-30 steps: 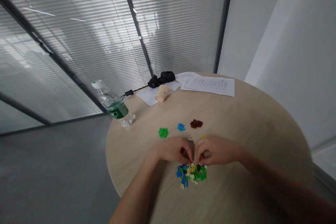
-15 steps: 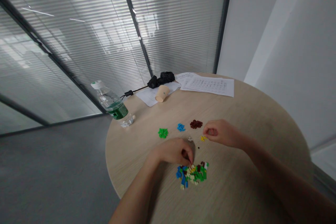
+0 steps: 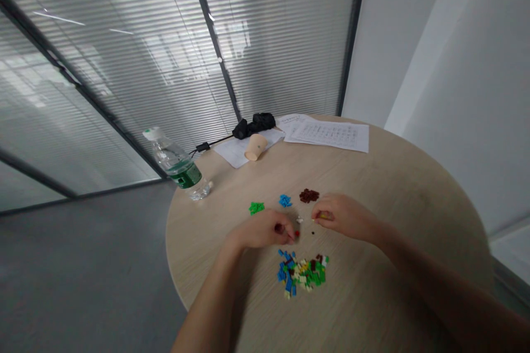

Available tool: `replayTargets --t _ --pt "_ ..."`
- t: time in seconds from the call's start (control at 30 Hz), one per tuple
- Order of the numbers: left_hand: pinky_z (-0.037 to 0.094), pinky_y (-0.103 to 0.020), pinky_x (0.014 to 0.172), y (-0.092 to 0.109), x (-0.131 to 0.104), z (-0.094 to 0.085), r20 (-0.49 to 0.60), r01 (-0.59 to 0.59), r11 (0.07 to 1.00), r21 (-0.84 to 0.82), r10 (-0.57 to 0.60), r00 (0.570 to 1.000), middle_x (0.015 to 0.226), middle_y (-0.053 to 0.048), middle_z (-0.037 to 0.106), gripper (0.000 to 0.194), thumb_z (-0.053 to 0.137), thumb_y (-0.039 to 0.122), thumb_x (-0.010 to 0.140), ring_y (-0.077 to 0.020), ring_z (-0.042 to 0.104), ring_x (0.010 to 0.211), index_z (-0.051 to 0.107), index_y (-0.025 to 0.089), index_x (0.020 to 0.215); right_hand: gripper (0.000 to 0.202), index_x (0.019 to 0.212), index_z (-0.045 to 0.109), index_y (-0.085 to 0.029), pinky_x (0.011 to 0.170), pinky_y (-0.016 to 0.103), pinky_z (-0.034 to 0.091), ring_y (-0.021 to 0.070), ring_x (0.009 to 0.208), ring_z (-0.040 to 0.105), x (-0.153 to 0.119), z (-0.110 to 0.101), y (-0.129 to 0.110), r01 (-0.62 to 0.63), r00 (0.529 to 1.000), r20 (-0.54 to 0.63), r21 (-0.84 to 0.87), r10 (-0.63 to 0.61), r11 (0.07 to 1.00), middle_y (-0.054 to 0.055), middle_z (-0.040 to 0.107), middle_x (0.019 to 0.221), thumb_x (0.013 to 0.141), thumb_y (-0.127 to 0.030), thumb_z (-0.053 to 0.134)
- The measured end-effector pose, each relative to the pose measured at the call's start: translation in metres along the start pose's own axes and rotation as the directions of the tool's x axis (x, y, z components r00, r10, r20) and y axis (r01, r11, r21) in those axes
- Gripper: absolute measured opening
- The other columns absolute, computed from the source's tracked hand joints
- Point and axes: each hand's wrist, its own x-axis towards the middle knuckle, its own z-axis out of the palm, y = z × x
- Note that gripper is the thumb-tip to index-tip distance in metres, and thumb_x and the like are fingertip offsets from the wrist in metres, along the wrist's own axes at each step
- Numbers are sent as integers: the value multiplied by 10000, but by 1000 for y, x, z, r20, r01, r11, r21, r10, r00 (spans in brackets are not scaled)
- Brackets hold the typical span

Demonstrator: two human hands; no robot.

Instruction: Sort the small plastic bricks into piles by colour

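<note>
On the round table, a mixed heap of small coloured bricks (image 3: 304,273) lies nearest me. Above it, my left hand (image 3: 275,229) has its fingers pinched together beside a small red piece (image 3: 297,233); whether it holds anything is too small to tell. My right hand (image 3: 337,215) is closed over the yellow pieces (image 3: 326,215), its fingertips at a tiny pale yellow piece. Beyond the hands are a green pile (image 3: 256,207), a blue pile (image 3: 285,200) and a dark red pile (image 3: 309,195). A few white pieces (image 3: 299,220) and one tiny dark piece (image 3: 313,233) lie between the hands.
A clear bottle with a green label (image 3: 186,174) stands at the table's left edge. Toward the back are a paper cup (image 3: 255,147) on its side, a black folded item (image 3: 263,121) and printed sheets (image 3: 331,134). Blinds and a white wall rise behind.
My left hand has moved up and left, off the mixed heap. The red piece now shows beside its fingers. My right hand has moved slightly left and down, over the yellow pieces.
</note>
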Motion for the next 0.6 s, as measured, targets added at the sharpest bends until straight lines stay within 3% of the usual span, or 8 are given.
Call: replayTargets --t 0.13,0.47,0.6 --pt "360 -174 572 -3 -5 -4 -39 35 999 -26 -36 999 697 13 643 149 592 232 728 -74 503 591 689 159 814 65 761 656 -177 741 271 399 158 806 560 2 6 -9 96 995 -12 1 -96 995 24 664 793 788 -190 599" --pt "320 -167 514 2 4 6 62 -9 1000 6 9 998 642 22 630 131 622 240 721 -69 496 549 700 173 802 54 762 652 -187 729 277 407 160 806 560 1 8 -5 103 994 -31 7 -102 995 12 669 785 775 -160 606" --pt "324 -175 544 3 1 0 -73 -37 999 19 39 997 675 23 619 172 565 273 769 -76 482 575 683 174 845 44 735 639 -184 723 278 408 154 774 564 1 8 -8 127 990 -68 44 -124 991 9 665 752 775 -184 618"
